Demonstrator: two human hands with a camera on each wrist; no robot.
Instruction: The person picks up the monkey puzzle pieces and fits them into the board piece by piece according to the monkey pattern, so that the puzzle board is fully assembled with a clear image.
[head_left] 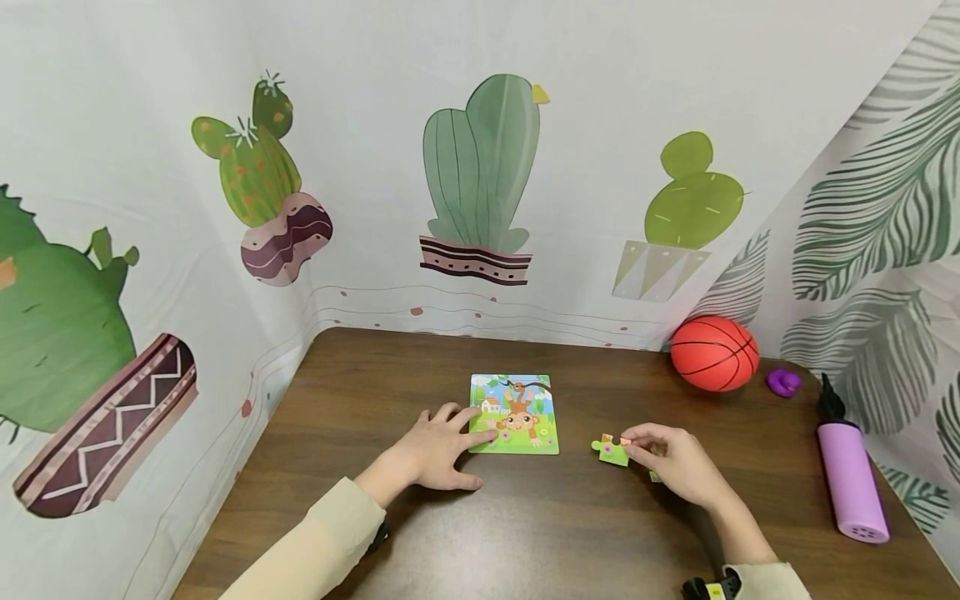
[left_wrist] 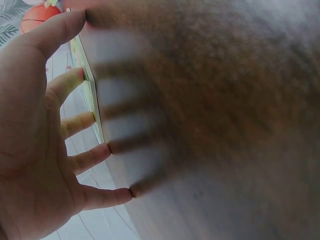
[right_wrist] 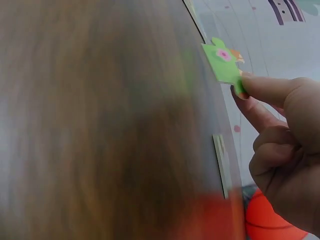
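In the head view, a square monkey picture puzzle lies flat on the wooden table. My left hand is spread at its lower left, with the index and middle fingertips on the picture; in the left wrist view the other fingertips rest on the table. To the right of the puzzle, my right hand pinches a green puzzle piece with a pink flower between thumb and index finger. The piece is held just over the table. Beneath the right hand, another green piece shows partly, the rest hidden.
At the back right sits a red basketball, with a small purple rubber duck beside it. A lilac hand pump with a black nozzle lies along the right edge. A cactus-print cloth hangs behind the table.
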